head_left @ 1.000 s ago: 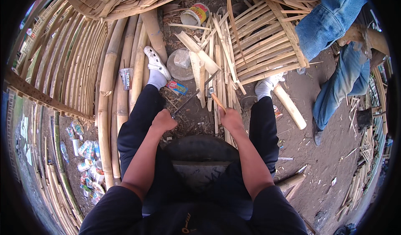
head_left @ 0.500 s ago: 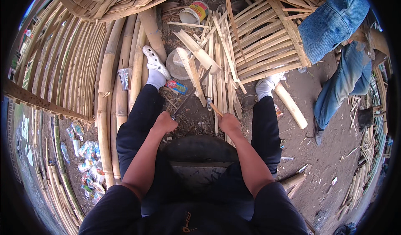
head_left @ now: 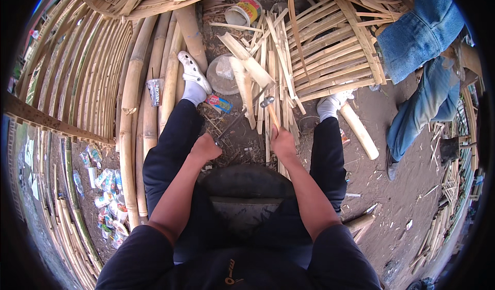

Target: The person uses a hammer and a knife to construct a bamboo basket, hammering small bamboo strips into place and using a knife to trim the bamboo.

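Observation:
My left hand point(head_left: 206, 148) is closed around the handle of a long, thin-bladed knife point(head_left: 233, 124). The blade slants away to the right, its far part passing by the end of a split bamboo piece point(head_left: 246, 63). In my right hand point(head_left: 283, 142) I grip the wooden handle of a hammer point(head_left: 267, 102). The hammer's metal head is up close to the far part of the blade; whether they touch I cannot tell. A second bamboo piece point(head_left: 241, 89) stands tilted beside the blade, next to a round stone-like block point(head_left: 220, 78).
Split bamboo strips point(head_left: 281, 58) lie beyond my right hand, beside a slatted bamboo panel point(head_left: 335, 47). Thick bamboo poles point(head_left: 135, 83) run along the left. A person's denim-clad leg point(head_left: 420, 114) is at right. Discarded plastic cups point(head_left: 107, 181) lie at lower left.
My right hand has moved the hammer away from me and turned it, bringing its head toward the blade's far part. The left hand with the knife stays nearly in place.

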Action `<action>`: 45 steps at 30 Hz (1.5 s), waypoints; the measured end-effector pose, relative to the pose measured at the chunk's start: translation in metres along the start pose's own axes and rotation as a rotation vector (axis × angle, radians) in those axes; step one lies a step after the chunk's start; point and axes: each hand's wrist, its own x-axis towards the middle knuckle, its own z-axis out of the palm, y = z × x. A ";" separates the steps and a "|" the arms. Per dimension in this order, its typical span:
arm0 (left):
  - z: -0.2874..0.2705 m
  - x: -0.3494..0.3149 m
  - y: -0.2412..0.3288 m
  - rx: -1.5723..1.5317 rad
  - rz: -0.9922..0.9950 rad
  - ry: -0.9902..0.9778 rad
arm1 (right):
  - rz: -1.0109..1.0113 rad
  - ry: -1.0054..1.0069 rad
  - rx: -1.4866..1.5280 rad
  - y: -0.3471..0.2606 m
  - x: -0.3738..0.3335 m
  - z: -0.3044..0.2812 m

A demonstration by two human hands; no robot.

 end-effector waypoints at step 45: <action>0.016 -0.015 0.010 0.086 0.009 0.065 | -0.233 0.628 0.345 -0.074 -0.005 -0.113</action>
